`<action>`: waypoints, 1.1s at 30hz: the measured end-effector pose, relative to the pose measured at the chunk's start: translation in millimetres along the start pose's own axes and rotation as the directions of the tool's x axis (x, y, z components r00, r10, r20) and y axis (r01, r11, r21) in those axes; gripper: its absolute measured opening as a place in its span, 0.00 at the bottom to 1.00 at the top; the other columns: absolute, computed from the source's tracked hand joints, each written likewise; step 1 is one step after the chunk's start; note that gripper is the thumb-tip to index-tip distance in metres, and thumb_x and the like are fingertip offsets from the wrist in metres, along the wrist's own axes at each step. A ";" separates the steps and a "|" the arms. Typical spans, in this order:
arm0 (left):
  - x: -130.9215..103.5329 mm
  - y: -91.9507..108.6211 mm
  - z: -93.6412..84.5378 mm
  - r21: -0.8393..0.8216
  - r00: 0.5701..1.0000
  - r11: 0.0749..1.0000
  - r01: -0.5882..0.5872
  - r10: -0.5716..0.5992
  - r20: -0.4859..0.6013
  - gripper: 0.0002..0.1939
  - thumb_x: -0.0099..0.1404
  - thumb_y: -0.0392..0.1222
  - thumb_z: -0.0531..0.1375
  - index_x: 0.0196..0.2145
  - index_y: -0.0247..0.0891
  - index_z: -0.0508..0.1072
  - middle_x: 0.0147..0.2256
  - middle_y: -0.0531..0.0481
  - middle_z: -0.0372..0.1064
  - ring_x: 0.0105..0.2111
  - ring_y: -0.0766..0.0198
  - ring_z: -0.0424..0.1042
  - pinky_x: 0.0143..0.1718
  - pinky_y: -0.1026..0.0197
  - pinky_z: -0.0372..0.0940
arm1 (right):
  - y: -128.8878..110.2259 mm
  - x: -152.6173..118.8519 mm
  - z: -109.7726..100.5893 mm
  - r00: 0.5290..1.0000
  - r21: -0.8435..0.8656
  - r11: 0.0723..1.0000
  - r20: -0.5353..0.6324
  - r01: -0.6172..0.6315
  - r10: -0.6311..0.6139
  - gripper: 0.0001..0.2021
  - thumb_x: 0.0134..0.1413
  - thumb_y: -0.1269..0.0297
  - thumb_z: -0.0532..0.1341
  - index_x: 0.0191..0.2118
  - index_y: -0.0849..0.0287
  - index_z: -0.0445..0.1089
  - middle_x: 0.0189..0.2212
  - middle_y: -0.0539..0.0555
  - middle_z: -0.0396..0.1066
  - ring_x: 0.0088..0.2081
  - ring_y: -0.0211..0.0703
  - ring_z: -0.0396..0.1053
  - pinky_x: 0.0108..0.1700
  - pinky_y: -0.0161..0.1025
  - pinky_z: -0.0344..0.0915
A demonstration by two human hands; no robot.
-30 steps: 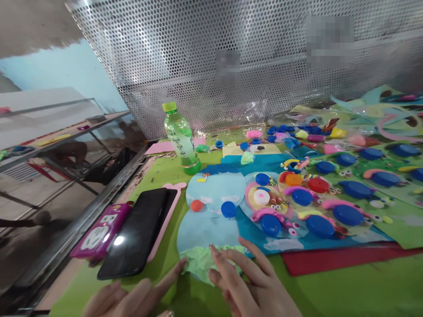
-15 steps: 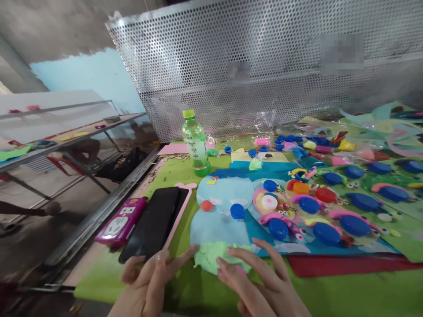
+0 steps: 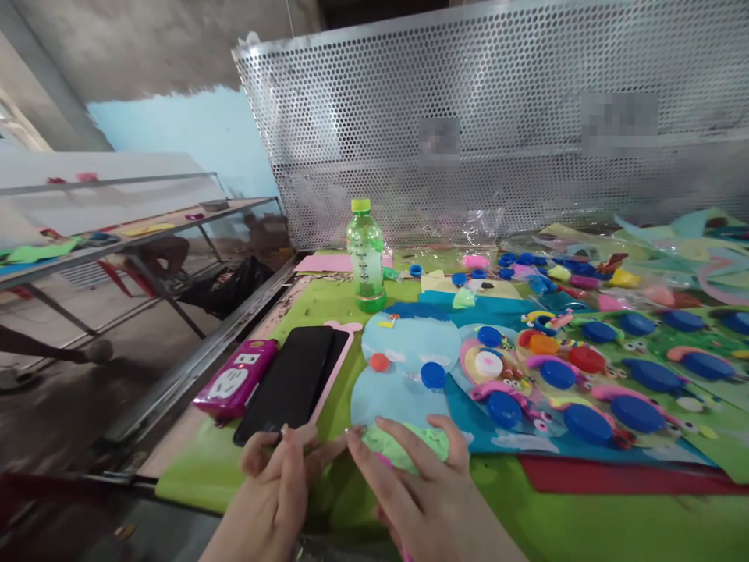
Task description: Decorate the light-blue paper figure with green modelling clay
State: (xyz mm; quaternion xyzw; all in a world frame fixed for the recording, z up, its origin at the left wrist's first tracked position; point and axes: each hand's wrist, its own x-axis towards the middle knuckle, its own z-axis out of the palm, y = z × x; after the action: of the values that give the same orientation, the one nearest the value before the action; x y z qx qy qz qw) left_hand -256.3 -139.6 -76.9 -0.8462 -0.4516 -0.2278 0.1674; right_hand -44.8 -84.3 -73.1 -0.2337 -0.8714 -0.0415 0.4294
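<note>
Apparent pressing: right hand [image 3: 427, 493], spread, over clay [image 3: 433, 442] at near end of card [image 3: 403, 400]; left hand [image 3: 281, 476], half-curled, beside; evenness needed next.

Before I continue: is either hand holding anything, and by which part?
No grip visible: right hand spread over the pale green piece, left hand beside it.

From here I can't make out a single word or number. The green bottle [image 3: 367, 265] carries dark marks running down its side, too small to read. Behind the bottle and to its right, two blurred grey patches [image 3: 619, 123] cover parts of the perforated metal panel [image 3: 515, 94]. Left of the bottle, faint marks on a black bag [image 3: 231, 287] are equally illegible.
</note>
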 end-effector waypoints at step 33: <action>7.2 -0.1 -3.2 0.128 0.998 0.990 -0.063 0.061 0.022 0.49 0.62 0.68 0.28 0.61 0.14 0.31 0.41 0.39 0.72 0.43 0.54 0.68 0.45 0.56 0.53 | 12.0 -8.4 -30.6 0.967 -0.044 0.998 0.246 -0.049 0.059 0.21 0.64 0.75 0.43 0.61 0.61 0.54 0.21 0.48 0.72 0.35 0.47 0.68 0.51 0.52 0.51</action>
State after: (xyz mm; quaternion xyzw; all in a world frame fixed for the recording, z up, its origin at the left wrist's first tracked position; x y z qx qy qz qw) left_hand -253.6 -136.2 -70.4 -0.8493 -0.4403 -0.1853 0.2246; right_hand -12.8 -85.1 -61.9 -0.2686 -0.9105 -0.0167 0.3138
